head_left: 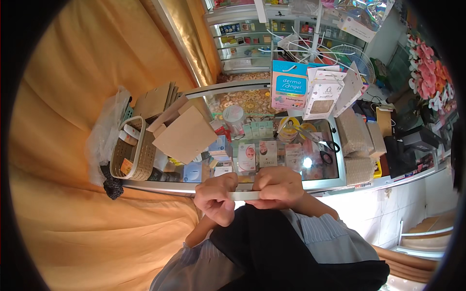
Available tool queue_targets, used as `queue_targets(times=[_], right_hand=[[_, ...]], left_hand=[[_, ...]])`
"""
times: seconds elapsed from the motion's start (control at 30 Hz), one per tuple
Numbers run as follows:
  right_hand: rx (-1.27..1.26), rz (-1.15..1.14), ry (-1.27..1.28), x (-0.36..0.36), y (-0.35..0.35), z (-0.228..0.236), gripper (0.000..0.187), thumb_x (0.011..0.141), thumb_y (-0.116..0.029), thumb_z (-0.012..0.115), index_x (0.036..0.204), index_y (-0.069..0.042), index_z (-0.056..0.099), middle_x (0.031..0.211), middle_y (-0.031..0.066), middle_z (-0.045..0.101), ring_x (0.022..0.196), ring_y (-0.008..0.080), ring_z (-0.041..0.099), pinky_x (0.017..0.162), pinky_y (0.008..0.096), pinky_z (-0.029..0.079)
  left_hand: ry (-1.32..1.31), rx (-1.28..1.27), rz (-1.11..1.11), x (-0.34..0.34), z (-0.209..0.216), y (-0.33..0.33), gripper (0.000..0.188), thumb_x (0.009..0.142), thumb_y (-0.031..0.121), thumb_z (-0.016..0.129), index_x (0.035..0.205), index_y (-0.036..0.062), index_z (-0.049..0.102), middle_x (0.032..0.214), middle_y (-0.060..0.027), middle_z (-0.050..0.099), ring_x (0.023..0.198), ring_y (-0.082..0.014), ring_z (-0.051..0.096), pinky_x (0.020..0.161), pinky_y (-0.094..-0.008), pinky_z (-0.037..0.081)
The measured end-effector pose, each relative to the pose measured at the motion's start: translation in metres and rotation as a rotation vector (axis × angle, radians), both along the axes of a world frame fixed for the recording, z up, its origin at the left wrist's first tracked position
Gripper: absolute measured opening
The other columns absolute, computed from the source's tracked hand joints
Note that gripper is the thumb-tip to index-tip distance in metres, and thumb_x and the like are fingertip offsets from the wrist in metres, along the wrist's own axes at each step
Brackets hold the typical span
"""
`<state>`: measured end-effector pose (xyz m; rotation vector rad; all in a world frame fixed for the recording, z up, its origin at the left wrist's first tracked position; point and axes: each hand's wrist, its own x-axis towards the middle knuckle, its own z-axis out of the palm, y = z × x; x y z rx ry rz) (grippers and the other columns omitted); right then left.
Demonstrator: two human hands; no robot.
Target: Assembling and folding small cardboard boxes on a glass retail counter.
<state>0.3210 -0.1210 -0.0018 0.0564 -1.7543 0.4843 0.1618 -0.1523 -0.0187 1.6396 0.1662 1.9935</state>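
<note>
Close to my body, at the front edge of the glass display counter (318,184), both my hands grip a short pale strip (243,196). It looks like the narrow edge of something flat or a roll, and I cannot tell which. My left hand (216,198) has its fingers curled around one end. At the other end, my right hand (279,186) pinches it with bent fingers. Beyond the right hand, scissors (318,140) with black handles lie on the glass. An open brown cardboard box (187,136) stands beyond the left hand.
A woven basket (115,157) with small items sits at the left beside plastic wrapping (104,119). Bubble-wrapped parcels (353,138) are stacked at the right. A wire display rack (315,46) holds hanging packages (324,92) at the back. A clear round jar (234,119) stands mid-counter.
</note>
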Motion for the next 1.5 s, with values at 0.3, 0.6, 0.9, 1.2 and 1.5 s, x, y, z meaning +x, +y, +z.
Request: queue_targets(times=[0.3,0.6,0.9,1.2,1.5], right_hand=[[0.021,0.094,0.08,-0.005,-0.009,-0.003,0.036,0.071,0.004,0.077,0.096,-0.002,0.052,0.069,0.0122,0.061,0.053,0.0244,0.059,0.045,0.0328,0.045],[0.014,0.108,0.096,-0.005,-0.01,-0.008,0.036,0.071,0.007,0.074,0.097,-0.002,0.051,0.066,0.0099,0.058,0.052,0.0228,0.059,0.045,0.0339,0.047],[0.012,0.069,0.035,-0.002,-0.014,-0.002,0.031,0.07,0.007,0.074,0.091,-0.003,0.053,0.064,0.0087,0.057,0.05,0.0224,0.057,0.042,0.0327,0.043],[0.027,-0.081,-0.013,-0.005,-0.018,0.009,0.033,0.067,0.003,0.079,0.086,-0.004,0.053,0.063,0.0079,0.058,0.049,0.0221,0.056,0.041,0.0309,0.042],[0.049,-0.128,0.09,-0.012,-0.018,0.003,0.032,0.07,0.002,0.078,0.084,-0.003,0.05,0.064,0.0093,0.058,0.05,0.0224,0.058,0.041,0.0319,0.045]], left_hand=[[0.01,0.071,0.01,0.004,0.006,-0.006,0.025,0.08,0.008,0.062,0.09,0.0066,0.039,0.057,-0.0024,0.04,0.041,-0.0101,0.028,0.044,-0.0295,0.021],[0.154,0.104,0.049,-0.003,0.017,-0.01,0.03,0.077,0.003,0.065,0.088,0.0067,0.037,0.057,-0.0018,0.04,0.041,-0.0095,0.03,0.044,-0.0292,0.022],[0.121,-0.106,0.001,0.001,0.018,-0.02,0.036,0.077,0.007,0.068,0.088,0.0065,0.033,0.066,-0.0026,0.04,0.052,-0.0096,0.032,0.05,-0.0276,0.028],[-0.147,-0.367,-0.048,0.011,0.025,-0.026,0.028,0.082,-0.007,0.05,0.09,0.0099,0.029,0.067,-0.0001,0.038,0.057,-0.0072,0.031,0.057,-0.0292,0.032],[-0.479,-0.451,-0.24,0.01,0.024,-0.027,0.027,0.084,0.002,0.051,0.091,0.0149,0.028,0.058,0.0027,0.034,0.046,-0.0092,0.026,0.053,-0.0292,0.029]])
